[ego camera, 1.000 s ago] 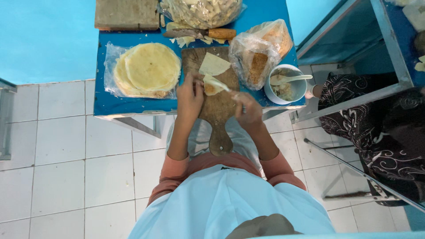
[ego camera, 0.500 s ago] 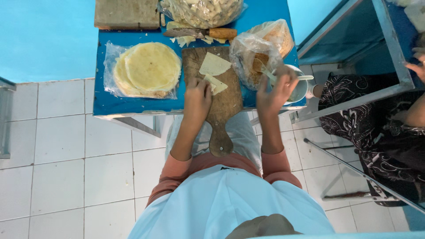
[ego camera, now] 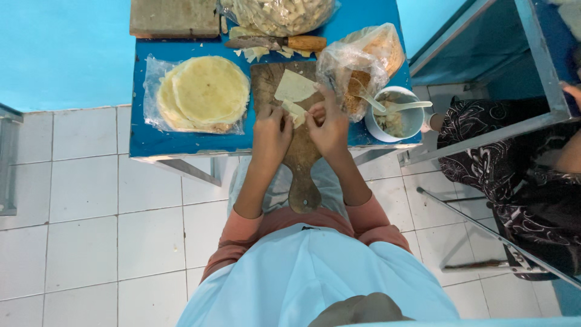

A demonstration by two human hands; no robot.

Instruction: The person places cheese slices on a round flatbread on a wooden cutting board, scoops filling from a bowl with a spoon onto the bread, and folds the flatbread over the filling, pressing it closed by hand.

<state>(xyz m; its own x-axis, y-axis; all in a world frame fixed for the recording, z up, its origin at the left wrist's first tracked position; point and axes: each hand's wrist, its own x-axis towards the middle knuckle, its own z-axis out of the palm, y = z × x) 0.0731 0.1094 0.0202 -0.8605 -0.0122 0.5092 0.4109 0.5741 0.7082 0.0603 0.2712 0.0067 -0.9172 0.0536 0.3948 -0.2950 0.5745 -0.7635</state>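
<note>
With your left hand point(ego camera: 270, 134) and right hand point(ego camera: 327, 128) both pinching the thin wrapper piece point(ego camera: 295, 112), pulling unevenly could tear it.

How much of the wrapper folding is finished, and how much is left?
Done: no finished folded pieces show anywhere on the blue table. In hand: both the left hand and right hand pinch a small wrapper piece on the wooden board. Left: another cut piece waits on the board, a stack of round wrappers is uncut, and the filling bowl looks partly full.
</note>
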